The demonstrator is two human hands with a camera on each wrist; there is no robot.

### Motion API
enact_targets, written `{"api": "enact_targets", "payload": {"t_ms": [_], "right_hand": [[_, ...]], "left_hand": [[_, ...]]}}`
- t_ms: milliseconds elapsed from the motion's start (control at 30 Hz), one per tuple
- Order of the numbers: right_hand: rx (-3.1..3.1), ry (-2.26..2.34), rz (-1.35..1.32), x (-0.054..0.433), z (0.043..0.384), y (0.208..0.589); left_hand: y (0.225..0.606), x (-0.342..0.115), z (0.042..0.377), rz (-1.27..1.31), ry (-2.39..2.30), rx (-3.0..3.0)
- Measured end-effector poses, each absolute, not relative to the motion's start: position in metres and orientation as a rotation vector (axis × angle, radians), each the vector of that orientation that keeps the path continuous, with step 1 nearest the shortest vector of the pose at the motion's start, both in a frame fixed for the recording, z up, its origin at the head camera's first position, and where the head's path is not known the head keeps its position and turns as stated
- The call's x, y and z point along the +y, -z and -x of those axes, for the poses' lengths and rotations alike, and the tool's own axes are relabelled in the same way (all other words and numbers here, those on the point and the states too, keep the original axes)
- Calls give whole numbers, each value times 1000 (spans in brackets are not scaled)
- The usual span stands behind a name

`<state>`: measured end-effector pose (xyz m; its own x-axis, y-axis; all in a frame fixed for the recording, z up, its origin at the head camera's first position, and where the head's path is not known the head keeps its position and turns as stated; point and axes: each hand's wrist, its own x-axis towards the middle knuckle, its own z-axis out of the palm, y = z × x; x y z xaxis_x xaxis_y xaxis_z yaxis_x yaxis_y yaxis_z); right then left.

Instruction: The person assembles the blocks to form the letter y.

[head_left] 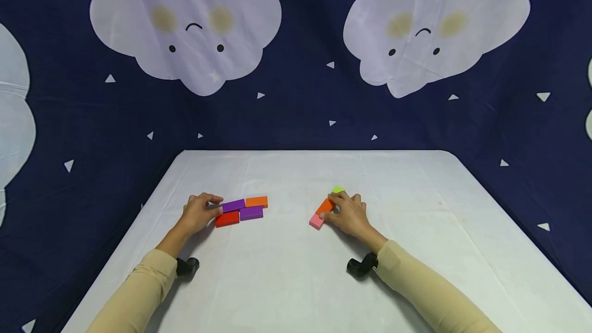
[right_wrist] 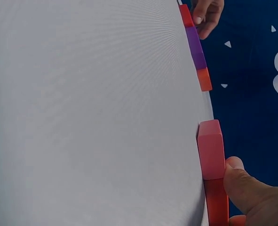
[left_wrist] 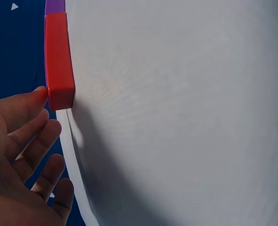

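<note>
My left hand [head_left: 199,213] is at the left end of a two-row group of blocks. Its thumb touches the group beside the red block [left_wrist: 59,61], and the other fingers spread loosely. The far row has a purple block [head_left: 233,206] and an orange block [head_left: 256,202]; the near row has the red block and a second purple block [head_left: 251,213]. To the right, my right hand [head_left: 350,215] pinches an orange-red block [head_left: 324,206] between thumb and finger. A pink block [right_wrist: 211,150] touches its near end. A yellow-green block [head_left: 338,189] is partly hidden beyond the fingers.
A white-covered table [head_left: 287,276] lies under the blocks, with its far edge beyond them. Behind it hangs a dark blue cloth [head_left: 305,112] with white clouds and small triangles. Black straps with camera-like pieces [head_left: 363,266] sit at both wrists.
</note>
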<state>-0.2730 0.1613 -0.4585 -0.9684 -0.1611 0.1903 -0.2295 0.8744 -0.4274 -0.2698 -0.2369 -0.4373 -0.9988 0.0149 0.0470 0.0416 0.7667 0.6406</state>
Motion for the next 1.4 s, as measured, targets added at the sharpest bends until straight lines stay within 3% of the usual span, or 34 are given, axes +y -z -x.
{"api": "enact_targets", "payload": {"t_ms": [1400], "right_hand": [[-2873, -712, -303, 161, 274, 463]], "left_hand": [[444, -235, 287, 192, 1068, -3011]]}}
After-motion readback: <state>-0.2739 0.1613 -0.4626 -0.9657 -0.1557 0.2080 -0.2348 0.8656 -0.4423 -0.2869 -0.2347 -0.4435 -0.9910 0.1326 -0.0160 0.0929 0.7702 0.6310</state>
